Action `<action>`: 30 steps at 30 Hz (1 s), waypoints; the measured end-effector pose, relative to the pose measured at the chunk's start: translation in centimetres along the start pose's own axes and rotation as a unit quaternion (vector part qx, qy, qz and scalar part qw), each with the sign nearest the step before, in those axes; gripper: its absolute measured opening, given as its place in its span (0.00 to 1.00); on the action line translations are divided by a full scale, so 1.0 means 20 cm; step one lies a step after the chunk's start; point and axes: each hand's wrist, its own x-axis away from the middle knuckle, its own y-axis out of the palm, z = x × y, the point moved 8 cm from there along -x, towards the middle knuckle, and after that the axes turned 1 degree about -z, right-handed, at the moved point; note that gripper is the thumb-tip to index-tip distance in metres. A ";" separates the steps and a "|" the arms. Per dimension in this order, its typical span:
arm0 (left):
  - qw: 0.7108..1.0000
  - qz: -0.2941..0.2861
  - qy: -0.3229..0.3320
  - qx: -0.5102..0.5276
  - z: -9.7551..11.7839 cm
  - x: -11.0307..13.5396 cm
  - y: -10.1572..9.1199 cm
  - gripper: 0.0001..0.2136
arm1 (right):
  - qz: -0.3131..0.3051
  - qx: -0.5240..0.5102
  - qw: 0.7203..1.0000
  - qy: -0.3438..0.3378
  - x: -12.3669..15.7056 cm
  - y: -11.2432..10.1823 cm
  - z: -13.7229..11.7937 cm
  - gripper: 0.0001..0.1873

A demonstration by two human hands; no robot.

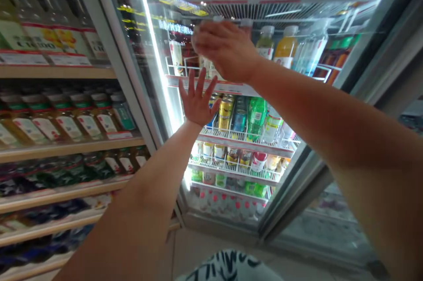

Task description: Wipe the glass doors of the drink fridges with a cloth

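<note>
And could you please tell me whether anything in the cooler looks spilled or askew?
Nothing clearly stands out in the cooler; no spill shows. A clear bottle at right leans, but that may be lens distortion; fine details are blurred.

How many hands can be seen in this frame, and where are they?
2: the left hand, fingers spread, lower, left of a gold can in the picture; the right hand, higher, left of an orange bottle. No others show.
</note>
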 end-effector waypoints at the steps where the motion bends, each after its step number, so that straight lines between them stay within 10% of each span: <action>1: 1.000 0.002 0.000 0.003 0.01 0.01 -0.01 0.32 | -0.016 -0.007 0.999 -0.030 0.02 0.02 -0.04 0.22; 7: 0.998 0.008 -0.031 0.051 -0.06 -0.10 -0.11 0.30 | 0.202 0.103 0.948 0.224 0.12 -0.12 0.09 0.27; 14: 0.994 0.051 -0.084 0.042 -0.23 -0.47 -0.13 0.35 | 0.053 0.160 0.979 0.118 0.06 -0.01 -0.05 0.26; 20: 0.996 0.055 -0.061 0.031 -0.20 -0.45 -0.15 0.29 | -0.011 0.148 0.986 0.077 -0.03 -0.08 0.03 0.21; 25: 0.996 0.069 -0.045 0.023 -0.19 -0.43 -0.17 0.29 | 0.116 0.207 0.922 0.305 -0.07 -0.21 0.16 0.25; 30: 0.995 0.088 -0.039 0.017 -0.20 -0.44 -0.15 0.28 | -0.039 0.157 0.982 0.102 -0.19 -0.04 0.02 0.23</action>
